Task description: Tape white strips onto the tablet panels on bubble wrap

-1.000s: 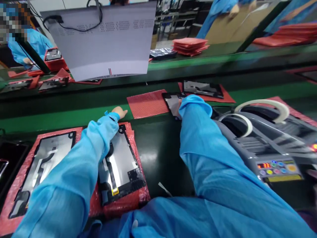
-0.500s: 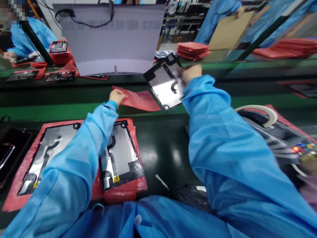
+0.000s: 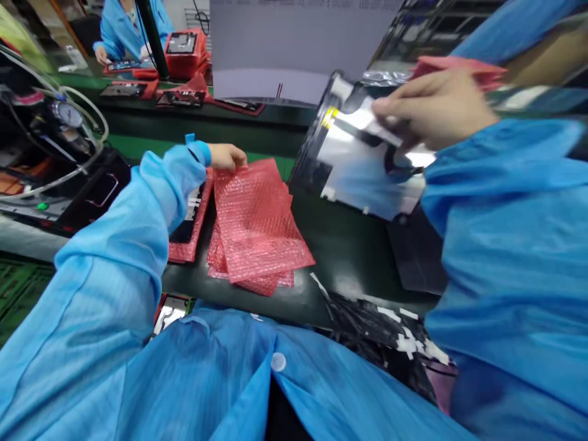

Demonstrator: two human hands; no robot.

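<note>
My left hand pinches the top left corner of a red bubble-wrap bag, which lies over a stack of similar bags on the dark bench. In my right hand is a thin display panel, held up and tilted above the bench to the right of the stack. Its silver back carries black flex cable strips and a yellow label near the upper left corner. My right fingers and motion blur hide part of it. Whatever lies directly under the bag is covered.
Left of the stack, another panel on red bags is partly behind my sleeve. A machine with a pressure gauge stands far left. A large white screen housing is ahead. Black film scraps lie near my waist. A co-worker sits across.
The view has turned left. My left hand has drawn the red bag nearer, over the stack where a panel showed before. The panel in my right hand is closer and turned.
</note>
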